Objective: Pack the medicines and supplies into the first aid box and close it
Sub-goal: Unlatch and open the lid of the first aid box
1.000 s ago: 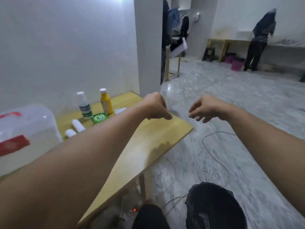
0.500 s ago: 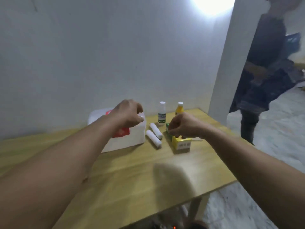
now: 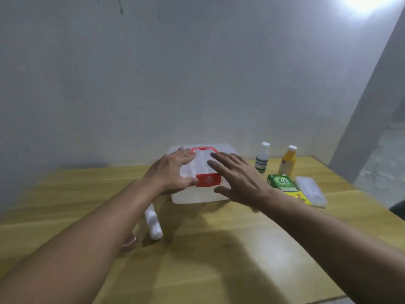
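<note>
Clearly both hands, left hand (image 3: 173, 174) and right hand (image 3: 237, 181), spread wide and empty over the shut translucent red-latched first aid box (image 3: 198, 195) at frame centre; a careless pull risks knocking the white gauze roll (image 3: 153, 223) off the wooden counter (image 3: 219, 260).

On the table (image 3: 219, 260): one first aid box (image 3: 198, 195), two bottles (image 3: 262, 157), one green carton (image 3: 282, 183), one clear case (image 3: 311, 193), one white roll (image 3: 153, 224).

White roll (image 3: 153, 224) half behind forearm

Both hands forward, left hand (image 3: 173, 172) and right hand (image 3: 238, 178) spread, palms down
</note>
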The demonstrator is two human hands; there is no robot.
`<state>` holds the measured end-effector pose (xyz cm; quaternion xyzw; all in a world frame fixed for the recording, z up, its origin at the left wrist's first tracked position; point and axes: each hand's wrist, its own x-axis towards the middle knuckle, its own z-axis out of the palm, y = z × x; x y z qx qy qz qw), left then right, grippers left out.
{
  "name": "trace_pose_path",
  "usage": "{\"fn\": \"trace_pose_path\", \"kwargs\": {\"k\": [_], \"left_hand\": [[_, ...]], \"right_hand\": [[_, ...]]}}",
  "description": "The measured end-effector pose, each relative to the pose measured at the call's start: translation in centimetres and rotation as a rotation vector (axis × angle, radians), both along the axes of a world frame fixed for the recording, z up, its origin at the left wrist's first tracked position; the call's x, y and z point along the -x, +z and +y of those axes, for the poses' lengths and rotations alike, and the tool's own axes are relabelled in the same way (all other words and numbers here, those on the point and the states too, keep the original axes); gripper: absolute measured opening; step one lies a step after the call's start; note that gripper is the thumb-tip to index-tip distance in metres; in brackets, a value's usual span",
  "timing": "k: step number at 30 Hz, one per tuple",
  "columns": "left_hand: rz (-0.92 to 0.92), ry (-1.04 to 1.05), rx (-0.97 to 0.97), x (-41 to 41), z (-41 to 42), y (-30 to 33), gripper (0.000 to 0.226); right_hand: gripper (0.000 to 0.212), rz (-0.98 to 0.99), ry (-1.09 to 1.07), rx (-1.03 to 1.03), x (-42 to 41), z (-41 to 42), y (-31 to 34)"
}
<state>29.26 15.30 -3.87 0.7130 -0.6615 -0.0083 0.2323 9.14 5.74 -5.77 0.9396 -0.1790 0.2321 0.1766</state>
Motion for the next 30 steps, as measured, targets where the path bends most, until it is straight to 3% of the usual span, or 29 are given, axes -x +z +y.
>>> {"fn": "trace_pose_path", "kwargs": {"k": [3, 9, 18, 22, 30], "left_hand": [[0.03, 0.001, 0.075, -0.1, -0.3, -0.7, 0.075], [0.094, -0.016, 0.09, -0.2, -0.5, -1.2, 0.067], [0.235, -0.017, 0.162, -0.5, -1.4, -1.6, 0.045], [0.253, -0.013, 0.183, -0.5, -1.7, -1.8, 0.044], [0.233, -0.003, 0.188, -0.5, -1.8, -1.8, 0.044]], "right_hand": [[0.085, 0.024, 0.036, 0.009, -0.2, -1.0, -0.8], [0.078, 0.043, 0.102, 0.084, -0.3, -2.6, -1.6], [0.041, -0.07, 0.325, 0.428, -1.0, -4.7, -2.2], [0.044, -0.116, 0.389, 0.54, -1.1, -5.6, -2.9], [0.055, -0.065, 0.448, 0.537, -0.7, -6.7, -2.5]]}}
